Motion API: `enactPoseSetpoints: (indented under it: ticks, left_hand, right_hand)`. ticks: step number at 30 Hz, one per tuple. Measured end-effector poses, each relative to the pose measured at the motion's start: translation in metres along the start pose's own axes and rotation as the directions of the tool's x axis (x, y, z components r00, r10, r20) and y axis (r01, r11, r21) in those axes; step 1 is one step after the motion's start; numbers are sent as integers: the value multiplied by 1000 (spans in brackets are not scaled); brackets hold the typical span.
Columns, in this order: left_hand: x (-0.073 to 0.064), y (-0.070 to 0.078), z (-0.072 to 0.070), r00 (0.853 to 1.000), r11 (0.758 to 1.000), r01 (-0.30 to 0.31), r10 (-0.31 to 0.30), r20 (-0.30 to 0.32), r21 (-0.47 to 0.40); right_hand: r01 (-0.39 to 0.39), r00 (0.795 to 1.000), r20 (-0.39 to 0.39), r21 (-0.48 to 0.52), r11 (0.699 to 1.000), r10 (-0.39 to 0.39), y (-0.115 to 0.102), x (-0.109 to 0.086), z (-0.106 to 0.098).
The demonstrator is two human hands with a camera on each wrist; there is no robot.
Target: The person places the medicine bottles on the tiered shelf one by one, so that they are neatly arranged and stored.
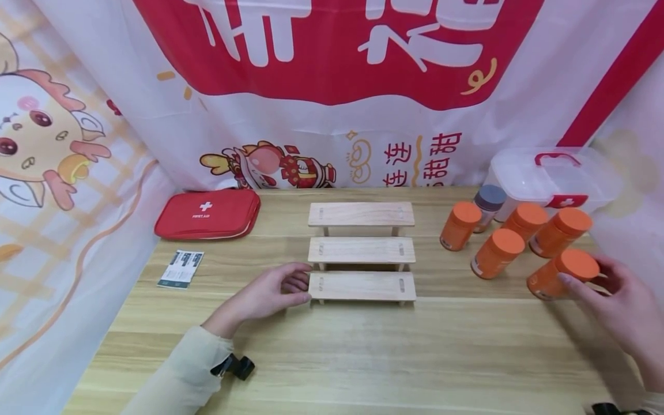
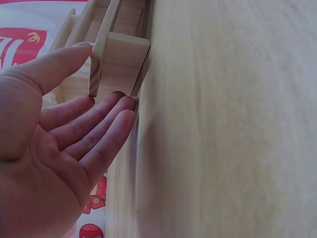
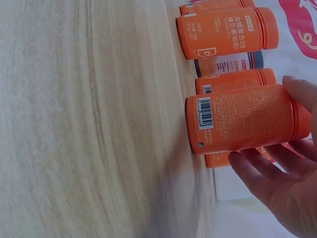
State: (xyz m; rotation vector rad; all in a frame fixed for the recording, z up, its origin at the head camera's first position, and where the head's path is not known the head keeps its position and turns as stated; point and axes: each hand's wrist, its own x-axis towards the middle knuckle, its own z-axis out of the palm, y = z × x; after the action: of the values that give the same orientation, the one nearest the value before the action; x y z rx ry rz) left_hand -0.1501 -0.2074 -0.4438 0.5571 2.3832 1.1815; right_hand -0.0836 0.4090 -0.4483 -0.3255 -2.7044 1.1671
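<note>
My left hand is at the left end of a three-step wooden display stand, thumb and fingertips at the lowest board. The left wrist view shows the thumb against that board's edge and the fairly straight fingers close to its leg. At the right, my right hand grips an orange vitamin bottle near its cap, thumb on one side and fingers on the other. Its barcode label faces the right wrist camera.
Several more orange bottles and a grey-capped bottle stand beyond the held one, before a clear first-aid box. A red first-aid pouch and a printed card lie at the left. Printed cloth hangs around the table.
</note>
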Motion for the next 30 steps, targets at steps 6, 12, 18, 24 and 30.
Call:
enactPoseSetpoints:
  ticks: [6, 12, 18, 24, 30]
  left_hand:
    - [4, 4, 1, 1000, 1000, 19, -19, -1, 23]
    - [5, 7, 1, 1000, 999, 13, -13, 7, 38]
    - [6, 7, 2, 1000, 999, -1, 0, 10, 48]
    - [4, 5, 3, 1000, 998, -18, 17, 11, 53]
    - [4, 4, 2, 1000, 999, -6, 4, 23, 53]
  right_hand:
    - [-43, 999, 7, -56, 998, 43, -1, 2, -2]
    - [-77, 996, 25, -88, 993, 80, -5, 3, -5]
    - [-81, 996, 40, -86, 993, 84, -5, 3, -5]
    - [-69, 995, 68, -72, 995, 74, -2, 0, -3]
    - [-69, 994, 77, -64, 996, 74, -1, 0, -1]
